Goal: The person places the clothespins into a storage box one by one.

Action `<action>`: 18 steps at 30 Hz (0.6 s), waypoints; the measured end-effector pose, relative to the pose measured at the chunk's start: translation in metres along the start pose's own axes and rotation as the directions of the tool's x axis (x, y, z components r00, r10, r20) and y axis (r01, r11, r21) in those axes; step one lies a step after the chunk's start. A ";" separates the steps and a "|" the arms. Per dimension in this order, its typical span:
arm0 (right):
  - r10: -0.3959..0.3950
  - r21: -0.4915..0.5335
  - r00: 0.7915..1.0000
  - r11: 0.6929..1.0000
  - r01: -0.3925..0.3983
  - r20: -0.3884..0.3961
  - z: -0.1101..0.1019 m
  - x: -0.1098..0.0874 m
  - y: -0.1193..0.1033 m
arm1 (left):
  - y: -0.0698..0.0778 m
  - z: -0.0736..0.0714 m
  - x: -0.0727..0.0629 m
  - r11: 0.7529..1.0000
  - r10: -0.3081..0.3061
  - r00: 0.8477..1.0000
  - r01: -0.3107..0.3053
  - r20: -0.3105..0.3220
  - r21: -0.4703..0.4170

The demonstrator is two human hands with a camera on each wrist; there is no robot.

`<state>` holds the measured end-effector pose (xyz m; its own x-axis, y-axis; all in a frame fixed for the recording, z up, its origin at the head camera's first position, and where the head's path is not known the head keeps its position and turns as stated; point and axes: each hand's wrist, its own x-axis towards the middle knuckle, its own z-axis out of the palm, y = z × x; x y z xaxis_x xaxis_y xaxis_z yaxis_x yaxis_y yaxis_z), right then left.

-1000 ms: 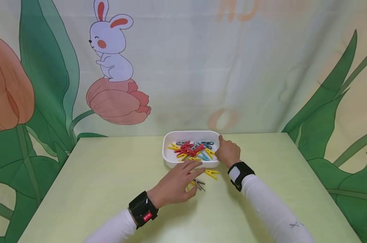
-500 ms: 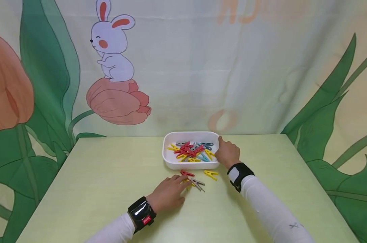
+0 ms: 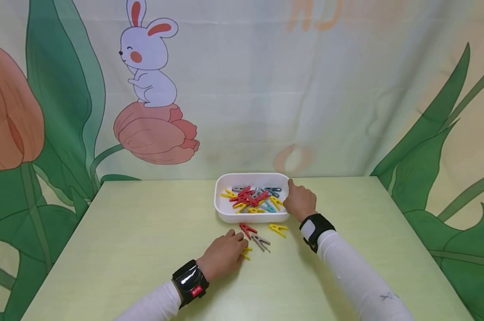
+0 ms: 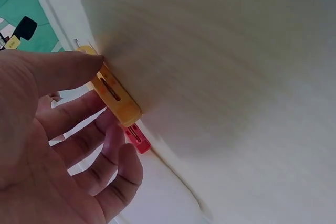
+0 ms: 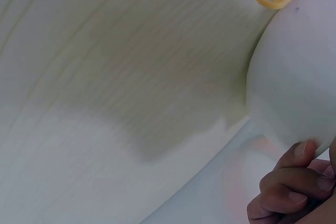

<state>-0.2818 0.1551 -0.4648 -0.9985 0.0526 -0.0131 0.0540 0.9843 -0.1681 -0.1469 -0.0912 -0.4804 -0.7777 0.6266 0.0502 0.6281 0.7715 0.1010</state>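
Observation:
My left hand (image 3: pixel 224 252) is low over the table in front of the white plastic tub (image 3: pixel 250 219). In the left wrist view, its thumb and index finger pinch a yellow clothespin (image 4: pixel 119 98), the other fingers loosely bent. Just beyond lie a red clothespin (image 3: pixel 248 230) and a grey clothespin (image 3: pixel 260 242), with another yellow clothespin (image 3: pixel 278 229) farther right, near the tub's front wall. My right hand (image 3: pixel 301 201) grips the tub's right end, thumb at the rim, fingers bent against the outside wall. Red, yellow, blue and grey clothespins are heaped inside the tub.
The pale yellow-green table (image 3: pixel 145 232) carries the tub near its back edge. Right behind hangs a printed curtain (image 3: pixel 242 111) with a rabbit, tulips and leaves. Both wrists wear black bands (image 3: pixel 190 284).
My left hand has drawn back and left from the tub's front, uncovering the red and grey clothespins, and now pinches a yellow one. The red clothespin has turned slightly. My right hand stays put.

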 end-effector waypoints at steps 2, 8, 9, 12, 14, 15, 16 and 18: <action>0.000 0.001 1.000 1.000 0.000 0.000 0.000 0.000 0.000 | 0.000 0.001 0.000 1.000 -0.008 1.000 0.008 0.003 0.006; -0.002 -0.001 1.000 1.000 0.002 0.003 0.000 0.000 0.002 | 0.000 0.001 -0.001 1.000 -0.002 1.000 0.002 0.003 0.012; -0.004 -0.002 1.000 1.000 0.004 0.001 0.000 0.000 0.002 | 0.000 0.001 -0.001 1.000 0.001 1.000 -0.001 -0.001 0.010; -0.007 -0.008 1.000 1.000 0.007 -0.011 0.000 0.000 0.002 | -0.002 0.001 0.000 1.000 0.011 1.000 -0.011 -0.028 0.005; -0.008 -0.010 1.000 1.000 0.008 -0.018 0.001 0.000 0.002 | -0.005 0.000 0.001 1.000 0.011 0.999 -0.011 -0.047 0.003; -0.007 -0.011 1.000 1.000 0.007 -0.019 0.001 0.000 0.002 | -0.006 -0.002 0.001 1.000 0.009 0.998 -0.009 -0.059 -0.001; -0.007 -0.011 1.000 1.000 0.006 -0.019 0.001 0.000 0.001 | -0.007 -0.004 0.002 1.000 0.006 0.998 -0.006 -0.070 -0.006; -0.005 -0.012 1.000 1.000 0.005 -0.015 0.000 0.001 0.000 | -0.008 -0.011 0.004 1.000 0.003 0.995 -0.005 -0.099 -0.022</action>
<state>-0.2825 0.1552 -0.4653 -0.9987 0.0500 0.0026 0.0489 0.9865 -0.1563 -0.1552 -0.0967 -0.4702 -0.7747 0.6146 0.1490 0.6312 0.7660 0.1222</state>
